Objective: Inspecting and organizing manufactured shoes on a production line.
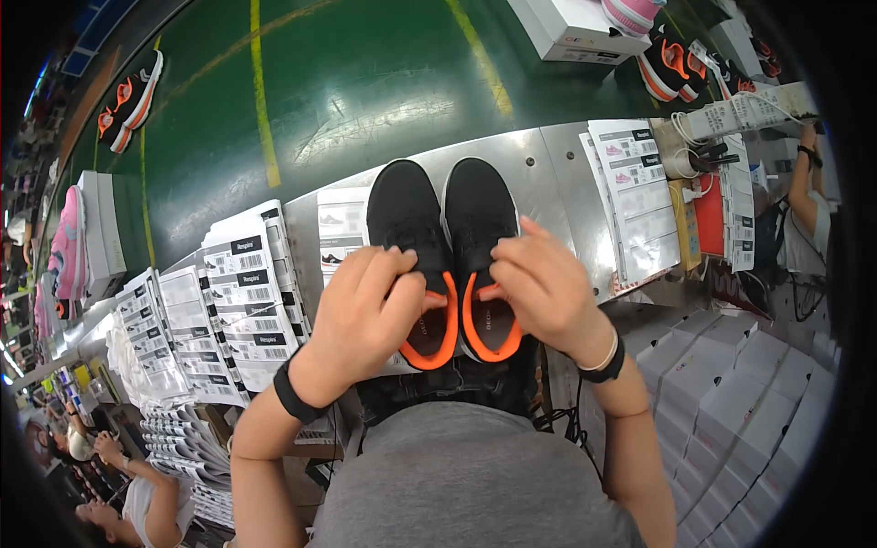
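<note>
Two black sneakers with bright orange lining lie side by side in front of me, toes pointing away. On the left sneaker (402, 201), my left hand (365, 306) grips the tongue area, its thumb inside the opening. My right hand (545, 285) is closed the same way at the tongue of the right sneaker (481, 203), its thumb also reaching inside. The fingers hide most of both tongues and part of the lacing. The toes rest on a metal ledge (548, 173), and the heels reach back toward my lap.
Beyond the ledge runs a green surface (365, 82) with yellow lines, bearing orange-trimmed shoes (131, 100) and a white shoebox (585, 32). Label sheets (251, 292) stand at left, more (635, 183) at right. Shoeboxes (722, 393) are stacked lower right. Another person (155, 498) is lower left.
</note>
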Available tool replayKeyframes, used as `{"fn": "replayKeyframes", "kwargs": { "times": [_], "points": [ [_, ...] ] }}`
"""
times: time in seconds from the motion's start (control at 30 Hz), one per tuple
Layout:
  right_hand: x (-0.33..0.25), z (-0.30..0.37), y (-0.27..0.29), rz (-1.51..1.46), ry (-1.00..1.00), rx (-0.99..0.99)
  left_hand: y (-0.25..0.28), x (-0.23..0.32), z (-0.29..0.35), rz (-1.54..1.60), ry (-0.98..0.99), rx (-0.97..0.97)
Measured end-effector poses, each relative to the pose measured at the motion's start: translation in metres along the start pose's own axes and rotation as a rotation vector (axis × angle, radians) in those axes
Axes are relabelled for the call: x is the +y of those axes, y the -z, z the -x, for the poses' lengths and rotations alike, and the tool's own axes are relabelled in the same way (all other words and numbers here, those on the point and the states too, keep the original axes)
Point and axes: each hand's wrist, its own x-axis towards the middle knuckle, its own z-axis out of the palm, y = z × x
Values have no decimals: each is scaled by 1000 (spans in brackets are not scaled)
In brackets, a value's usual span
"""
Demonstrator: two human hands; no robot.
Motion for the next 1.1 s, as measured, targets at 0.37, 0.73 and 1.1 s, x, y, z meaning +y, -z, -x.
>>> {"fn": "replayKeyframes", "kwargs": {
  "times": [0.37, 0.73, 1.1],
  "points": [
    [53, -94, 19, -715, -621, -129, 30, -36, -84, 271, 287, 36],
    [56, -98, 20, -890, -801, -337, 31, -44, -87, 499, 558, -77],
    [-21, 11, 1, -84, -354, -244, 3, 5, 25, -42, 154, -86]
  ]
}}
